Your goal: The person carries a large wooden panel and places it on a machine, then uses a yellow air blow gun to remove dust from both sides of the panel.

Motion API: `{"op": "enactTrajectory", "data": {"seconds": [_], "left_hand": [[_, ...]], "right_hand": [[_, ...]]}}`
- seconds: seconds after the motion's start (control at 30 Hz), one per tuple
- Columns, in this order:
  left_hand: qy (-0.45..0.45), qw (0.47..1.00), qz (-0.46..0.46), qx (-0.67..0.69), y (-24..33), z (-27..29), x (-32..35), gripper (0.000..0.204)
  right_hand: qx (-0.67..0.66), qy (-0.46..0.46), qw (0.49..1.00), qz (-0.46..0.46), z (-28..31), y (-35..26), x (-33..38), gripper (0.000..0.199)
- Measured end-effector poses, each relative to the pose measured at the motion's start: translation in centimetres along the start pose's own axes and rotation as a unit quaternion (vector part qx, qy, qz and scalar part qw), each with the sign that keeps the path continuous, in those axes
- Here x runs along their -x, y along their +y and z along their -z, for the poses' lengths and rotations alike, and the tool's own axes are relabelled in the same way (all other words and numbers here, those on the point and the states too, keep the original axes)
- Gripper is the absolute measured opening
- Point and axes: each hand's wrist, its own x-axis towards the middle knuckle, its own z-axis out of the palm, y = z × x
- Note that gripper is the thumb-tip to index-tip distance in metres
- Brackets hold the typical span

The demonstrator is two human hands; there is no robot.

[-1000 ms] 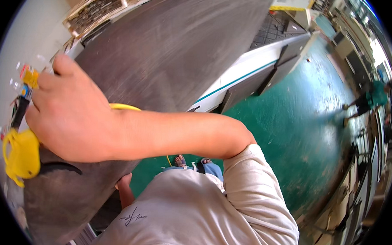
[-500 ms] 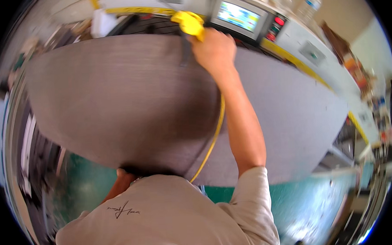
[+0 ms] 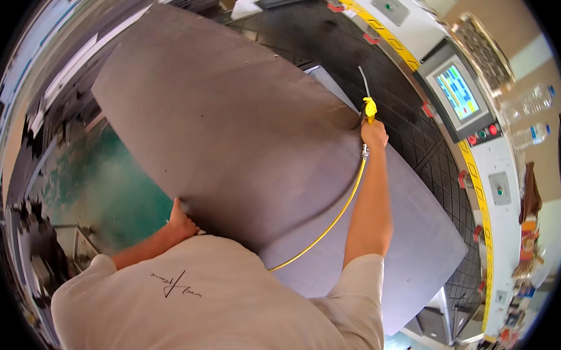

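A large brown-grey sheet (image 3: 227,108) stretches out before me, running diagonally from upper left to lower right. My right hand (image 3: 374,135) is wrapped around a yellow air blow gun (image 3: 370,108) over the sheet's far edge. The gun's thin metal nozzle points away from me. From its base a yellow hose (image 3: 333,229) curves back over the sheet toward my body. At the sheet's near edge, my left hand (image 3: 181,222) grips the rim with the thumb up; its other fingers are mostly hidden.
Beyond the sheet lies a dark grid-lined machine bed (image 3: 410,132), bordered by a yellow-marked rail (image 3: 471,173) with red fittings. A control screen (image 3: 457,92) stands on the white frame at right, with plastic bottles (image 3: 532,136) behind it. Green floor (image 3: 105,182) shows at left.
My view has turned, so the sheet now slants and the control screen appears farther right. The blow gun, still in my right hand, is now farther from the screen. My left hand shows more fully.
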Motion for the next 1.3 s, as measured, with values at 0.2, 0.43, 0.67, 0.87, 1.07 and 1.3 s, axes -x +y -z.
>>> {"op": "enactTrajectory", "data": {"seconds": [0.2,0.43,0.67,0.87,1.07,1.3], "left_hand": [[-0.057,0.998,-0.014,0.034,0.9,2.7,-1.0,0.095],[-0.035,0.999,-0.006,0.032,1.3,3.0,-1.7,0.098],[-0.036,0.999,-0.017,-0.022,1.9,0.1,-1.3,0.096],[-0.008,0.988,-0.036,-0.149,2.9,-6.8,-1.1,0.093],[0.002,0.985,-0.051,-0.164,3.1,-12.5,-1.7,0.079],[-0.06,0.939,-0.059,-0.333,3.5,-14.3,-4.9,0.076]], "right_hand": [[0.032,-0.074,0.997,-0.008,-5.4,0.6,-1.7,0.059],[0.058,-0.119,0.99,-0.042,-9.6,2.7,-2.9,0.056],[0.071,-0.112,0.991,-0.014,-12.2,6.1,-5.6,0.051],[-0.392,0.0,0.915,-0.091,-10.6,10.5,-2.6,0.036],[-0.749,-0.112,0.626,-0.187,-6.6,13.3,6.9,0.042],[-0.829,-0.164,0.529,-0.084,-3.2,21.1,17.8,0.047]]}}
